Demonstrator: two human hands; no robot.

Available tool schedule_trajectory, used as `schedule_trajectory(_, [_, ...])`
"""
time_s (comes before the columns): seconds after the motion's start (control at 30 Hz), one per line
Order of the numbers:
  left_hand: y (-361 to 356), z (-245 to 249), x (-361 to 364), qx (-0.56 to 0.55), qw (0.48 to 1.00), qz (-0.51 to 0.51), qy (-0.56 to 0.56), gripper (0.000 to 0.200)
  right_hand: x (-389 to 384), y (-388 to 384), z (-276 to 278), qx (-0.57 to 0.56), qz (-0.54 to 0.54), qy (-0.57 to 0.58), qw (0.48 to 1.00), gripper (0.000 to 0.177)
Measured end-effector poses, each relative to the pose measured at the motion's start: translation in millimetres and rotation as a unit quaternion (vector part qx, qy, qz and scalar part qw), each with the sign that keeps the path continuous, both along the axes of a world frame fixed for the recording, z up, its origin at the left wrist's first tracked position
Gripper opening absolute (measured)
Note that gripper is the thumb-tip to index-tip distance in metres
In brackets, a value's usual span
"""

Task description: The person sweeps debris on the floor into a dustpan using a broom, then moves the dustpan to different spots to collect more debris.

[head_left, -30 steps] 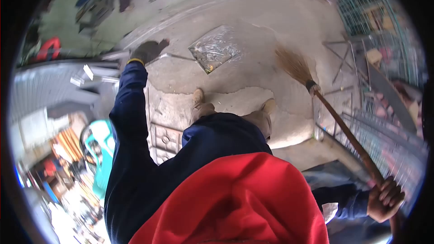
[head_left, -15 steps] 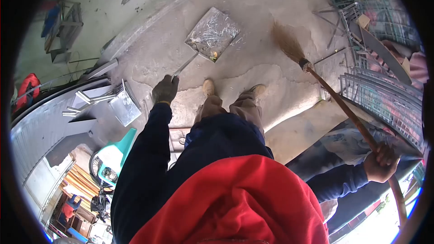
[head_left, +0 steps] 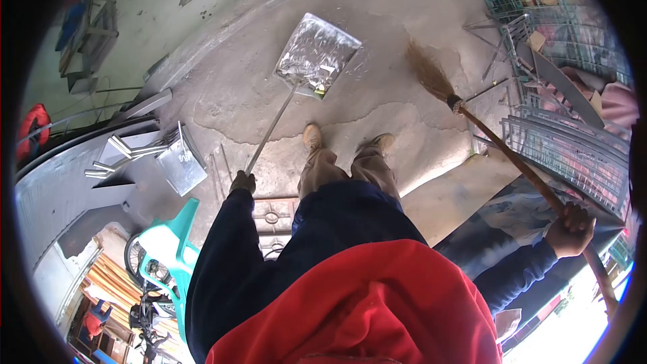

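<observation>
The left hand (head_left: 242, 182), in a dark glove, has its grip wrapped shut round the top end of a thin metal handle (head_left: 273, 125). The arm hangs nearly straight down at the person's side. From that grip the handle slants away toward one o'clock to the dustpan (head_left: 317, 50), which lies flat on the concrete floor (head_left: 397, 13) at twelve o'clock from the shoes (head_left: 311, 137). The long handle seems to be what lets the pan sit flat while the person stands upright.

Out at three o'clock, the bare right hand (head_left: 571, 229) is clenched about the broom stick (head_left: 512, 158), elbow bent and held wide. The stick runs toward eleven o'clock, and its bristles (head_left: 426, 74) touch the floor just right of the dustpan. Wire racks (head_left: 566, 152) are stacked beside the stick.
</observation>
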State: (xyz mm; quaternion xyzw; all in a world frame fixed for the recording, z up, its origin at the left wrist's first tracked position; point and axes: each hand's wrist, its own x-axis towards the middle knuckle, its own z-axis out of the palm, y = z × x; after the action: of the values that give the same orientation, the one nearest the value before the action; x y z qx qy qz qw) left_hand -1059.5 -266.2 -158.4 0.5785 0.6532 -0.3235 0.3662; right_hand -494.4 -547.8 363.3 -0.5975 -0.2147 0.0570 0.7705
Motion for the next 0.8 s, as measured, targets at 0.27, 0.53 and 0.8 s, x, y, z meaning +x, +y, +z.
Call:
schedule_trajectory(0.27, [6.1,0.2,8.3,0.004,1.000,-0.002,-0.031,0.048,-21.6,11.7,-8.1,-0.023,-0.050,-0.032,0.998,0.034])
schedule_trajectory(0.53, [9.6,-8.1,-6.0,0.010,0.994,-0.031,-0.100,0.045,-29.9,20.6,-10.5,-0.031,-0.028,-0.039,0.998,0.033])
schedule_trajectory(0.8, [30.6,43.1,39.7,0.102,0.966,-0.060,-0.228,0.048,-31.8,21.9,-12.3,-0.037,-0.023,-0.034,0.998,0.034])
